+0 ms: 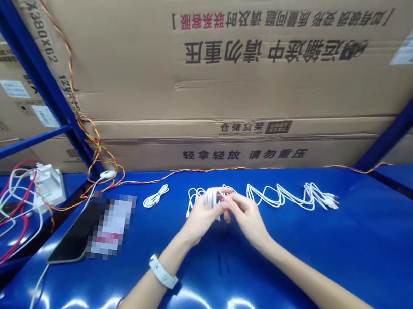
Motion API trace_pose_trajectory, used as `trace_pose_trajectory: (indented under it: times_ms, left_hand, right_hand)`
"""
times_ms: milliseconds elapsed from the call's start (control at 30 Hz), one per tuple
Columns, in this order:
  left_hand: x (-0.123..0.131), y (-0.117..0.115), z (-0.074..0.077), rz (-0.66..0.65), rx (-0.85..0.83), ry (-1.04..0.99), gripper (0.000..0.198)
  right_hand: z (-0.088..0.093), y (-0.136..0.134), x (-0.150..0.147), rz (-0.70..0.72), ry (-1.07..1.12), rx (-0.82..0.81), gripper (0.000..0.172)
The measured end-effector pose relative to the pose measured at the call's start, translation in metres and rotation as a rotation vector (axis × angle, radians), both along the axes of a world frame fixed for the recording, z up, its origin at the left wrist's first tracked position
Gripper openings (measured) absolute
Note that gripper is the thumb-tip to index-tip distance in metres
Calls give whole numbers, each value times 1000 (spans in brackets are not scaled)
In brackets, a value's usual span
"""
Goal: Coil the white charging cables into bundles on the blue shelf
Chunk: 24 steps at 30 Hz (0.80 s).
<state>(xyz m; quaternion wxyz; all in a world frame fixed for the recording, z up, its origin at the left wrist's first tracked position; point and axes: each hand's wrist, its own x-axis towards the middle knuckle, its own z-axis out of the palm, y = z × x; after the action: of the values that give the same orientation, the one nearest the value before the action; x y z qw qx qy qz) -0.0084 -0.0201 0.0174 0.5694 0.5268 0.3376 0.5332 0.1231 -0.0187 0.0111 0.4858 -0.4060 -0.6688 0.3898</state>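
A coiled white charging cable (211,198) is held up between my two hands, above the middle of the blue shelf (270,274). My left hand (198,218) is closed around the loops, with its thumb across the front. From the other side my right hand (247,215) pinches the cable at the coil; its fingertips meet those of my left hand. Part of the coil is covered by the fingers. Behind my left hand lie more white cable loops (194,196). A long zigzag bundle of white cables (281,194) rests behind my right hand.
A small tied white cable (156,196) lies left of my hands. Further left are a black phone (76,233), a blurred patch (112,226), and a white power strip (50,187) among tangled wires. Large cardboard boxes (218,95) form the back, with a red-yellow wire (189,170) along them.
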Motion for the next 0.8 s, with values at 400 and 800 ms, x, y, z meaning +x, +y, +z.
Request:
trace_pose_trajectory:
  times_ms: [400,800]
  left_hand:
    - [-13,13,-5,141,-115,-36,38]
    - [-18,6,-4,-448,-150,416,36]
  right_hand:
    - [10,3,9,-174,-431,435,19]
    - [23,15,28,141,-381,153,23]
